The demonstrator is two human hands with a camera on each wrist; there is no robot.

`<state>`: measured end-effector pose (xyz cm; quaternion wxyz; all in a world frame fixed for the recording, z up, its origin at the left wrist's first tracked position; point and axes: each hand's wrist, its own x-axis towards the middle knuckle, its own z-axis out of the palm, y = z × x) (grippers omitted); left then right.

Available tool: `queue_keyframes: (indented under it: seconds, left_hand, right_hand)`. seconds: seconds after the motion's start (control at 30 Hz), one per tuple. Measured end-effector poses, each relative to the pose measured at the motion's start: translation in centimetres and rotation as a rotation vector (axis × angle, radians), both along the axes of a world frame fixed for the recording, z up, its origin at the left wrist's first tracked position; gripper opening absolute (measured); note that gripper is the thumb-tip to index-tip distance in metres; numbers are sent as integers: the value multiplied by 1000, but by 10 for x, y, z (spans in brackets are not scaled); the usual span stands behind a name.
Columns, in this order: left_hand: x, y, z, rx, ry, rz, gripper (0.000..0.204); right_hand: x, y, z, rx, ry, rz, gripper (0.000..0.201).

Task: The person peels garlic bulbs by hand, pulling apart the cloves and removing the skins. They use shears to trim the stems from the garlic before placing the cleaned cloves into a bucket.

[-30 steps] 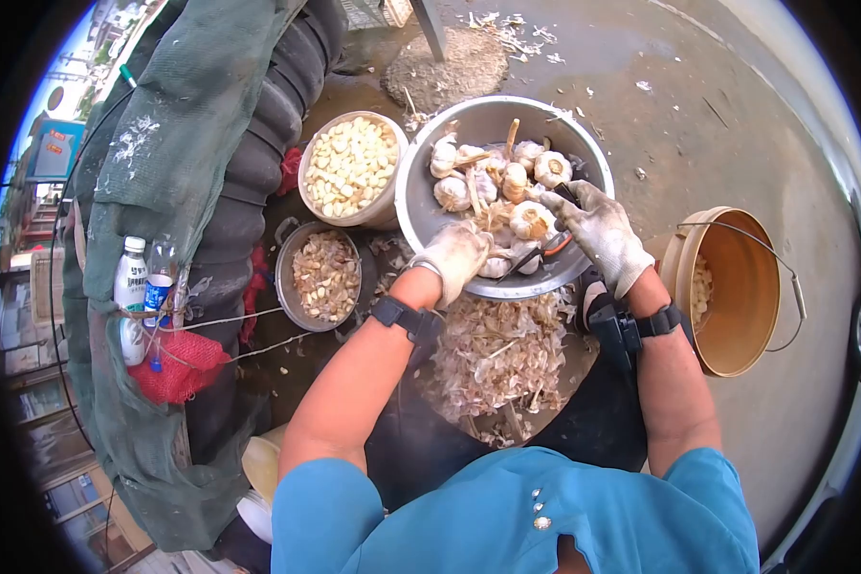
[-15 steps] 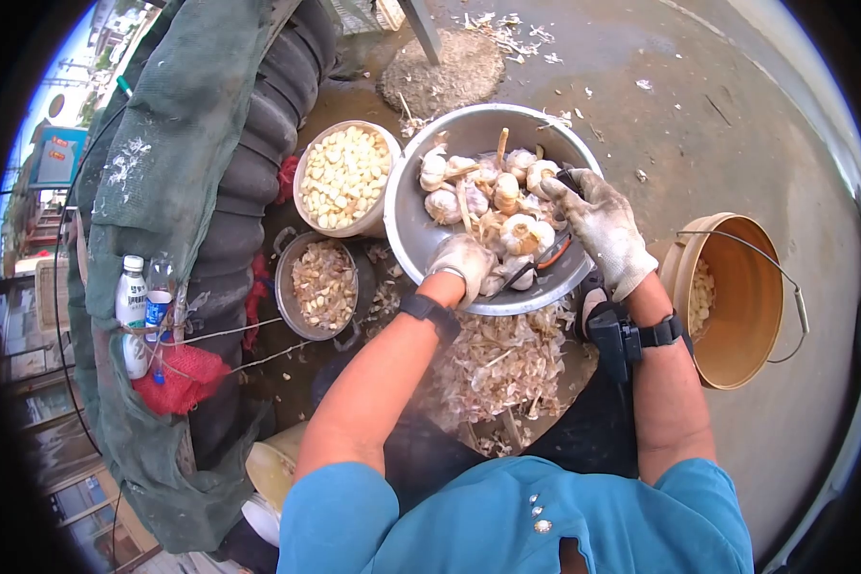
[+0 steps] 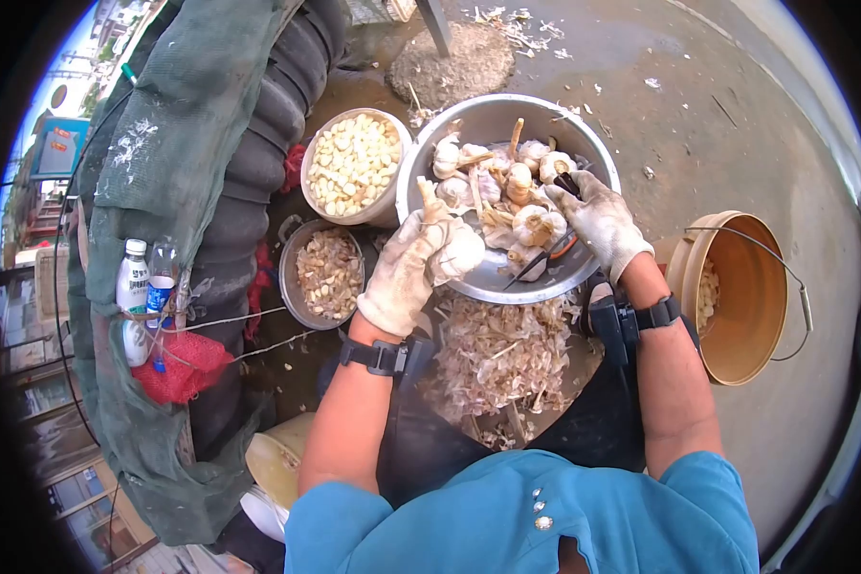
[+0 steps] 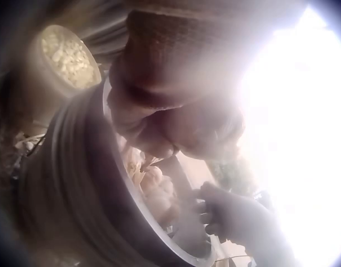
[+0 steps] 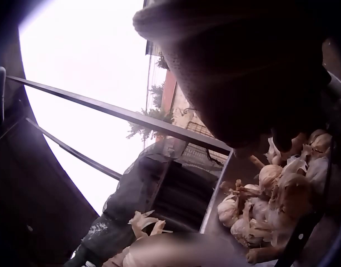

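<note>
My gloved left hand (image 3: 404,273) grips a garlic bulb (image 3: 461,251) with a stub of stem, held over the near left rim of a metal basin (image 3: 595,153). Several more garlic bulbs (image 3: 518,182) lie inside the basin; they also show in the right wrist view (image 5: 270,194). At the basin's right side, my gloved right hand (image 3: 603,222) holds a dark, pointed cutting tool (image 3: 538,266) with an orange part; its exact kind I cannot tell. The tool's tip points down-left over the bulbs. In the left wrist view, the left hand (image 4: 176,111) is dim against glare.
A bucket of peeled cloves (image 3: 354,167) stands left of the basin, with a pot of cloves and skins (image 3: 327,273) nearer me. A heap of garlic skins (image 3: 507,359) lies below the basin. A tan bucket (image 3: 748,297) with a wire handle stands at the right.
My left hand has come out of the basin, moving left and toward me, with a garlic bulb now in its fingers. The right hand stays near the basin's right rim with the dark tool.
</note>
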<state>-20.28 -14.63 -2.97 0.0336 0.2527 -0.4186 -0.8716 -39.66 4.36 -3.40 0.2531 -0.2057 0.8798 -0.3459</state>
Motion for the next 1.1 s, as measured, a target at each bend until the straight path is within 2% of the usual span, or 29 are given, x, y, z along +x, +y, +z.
queue_keyframes:
  seconds: [0.03,0.1,0.13,0.23,0.27,0.3,0.33,0.37,0.43,0.5,0.57,0.63,0.7,0.8,0.87,1.1]
  left_hand:
    - [3,3,4,4,2,3,36]
    - [8,12,15,101,14,170,45]
    - [14,9,4,-89,22,123,46]
    - [18,7,-1,-131,-22,167,46]
    - [17,1,-3,285,45,218,44]
    - [19,0,-5,284,42,231,44]
    - [19,1,-9,-12,29,170,43]
    - [19,0,-12,-306,14,106,42]
    - [17,-3,1,-277,35,104,41]
    - [16,-8,5,335,104,217,41]
    - [16,-9,1,256,70,220,42]
    - [15,-13,-3,423,75,203,43]
    - [14,-11,-1,384,83,194,44]
    - [14,-10,5,326,70,178,43]
    - [13,-10,8,305,55,180,42]
    - [15,-15,-2,459,52,233,45]
  right_hand:
    - [2,-1,0,62,61,18,46]
    - [3,-3,-3,128,124,39,43]
    - [3,-2,-6,198,121,55,41]
    - [7,-8,-2,278,116,99,36]
    - [10,-9,3,319,199,154,35]
    - [14,-10,4,357,283,209,33]
    - [18,-5,-3,203,470,236,26]
    - [19,-2,-1,200,471,246,26]
    - [19,3,10,271,315,413,18]
    - [25,7,8,299,258,456,18]
    - [31,7,10,299,196,523,22]
    - [34,2,13,323,214,528,28]
    - [38,-2,13,448,344,556,35]
    - [47,-10,12,542,393,553,33]
    - [48,-8,9,517,405,563,30]
    - [48,-6,8,359,396,672,17]
